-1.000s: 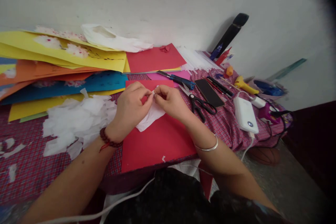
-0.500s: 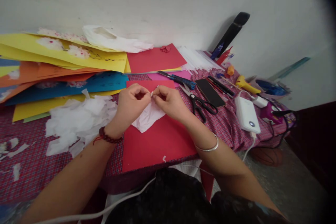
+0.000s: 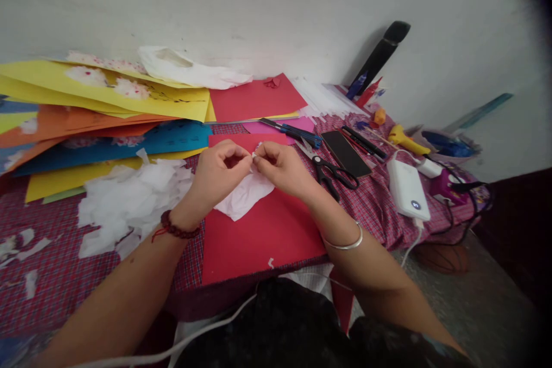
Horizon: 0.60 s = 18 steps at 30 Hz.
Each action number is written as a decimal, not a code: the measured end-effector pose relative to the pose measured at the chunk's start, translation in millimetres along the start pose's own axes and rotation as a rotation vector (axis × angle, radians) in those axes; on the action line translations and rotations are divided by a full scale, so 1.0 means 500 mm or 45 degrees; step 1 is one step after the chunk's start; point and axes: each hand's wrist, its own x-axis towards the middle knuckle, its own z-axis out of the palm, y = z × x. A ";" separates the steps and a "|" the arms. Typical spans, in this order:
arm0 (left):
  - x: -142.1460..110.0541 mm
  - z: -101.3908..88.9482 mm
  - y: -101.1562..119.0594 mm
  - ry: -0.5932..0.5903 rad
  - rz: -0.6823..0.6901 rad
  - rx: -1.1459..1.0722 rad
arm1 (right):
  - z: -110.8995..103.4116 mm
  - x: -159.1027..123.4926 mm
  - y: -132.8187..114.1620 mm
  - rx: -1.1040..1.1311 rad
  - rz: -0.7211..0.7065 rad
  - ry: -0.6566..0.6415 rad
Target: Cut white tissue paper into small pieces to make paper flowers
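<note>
My left hand [image 3: 215,175] and my right hand [image 3: 282,167] meet fingertip to fingertip over a red card sheet [image 3: 259,230]. Both pinch the top edge of a piece of white tissue paper [image 3: 241,195], which hangs down onto the red sheet. A dark bead bracelet circles my left wrist and a thin metal bangle my right wrist. A heap of torn white tissue [image 3: 129,195] lies just left of my left hand.
Stacked yellow, orange and blue sheets [image 3: 107,121] fill the back left. Black scissors [image 3: 330,175], a dark phone [image 3: 345,152], pens [image 3: 293,129], a white power bank [image 3: 407,190] and a yellow glue gun [image 3: 405,139] lie to the right on the chequered cloth [image 3: 52,276].
The hands stay pinched on the tissue; the fingers have shifted slightly and the tissue has bunched a little differently. The view has drifted slightly.
</note>
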 end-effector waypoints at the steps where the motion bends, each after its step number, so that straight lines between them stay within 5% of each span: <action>1: 0.000 0.000 0.000 0.015 0.045 0.055 | -0.001 0.000 0.000 -0.013 -0.001 -0.010; 11: -0.007 0.004 -0.012 0.035 0.401 0.397 | 0.001 -0.002 -0.005 -0.186 -0.037 -0.008; 18: -0.005 0.006 -0.008 0.108 0.260 0.250 | 0.003 -0.004 -0.009 -0.090 -0.021 -0.015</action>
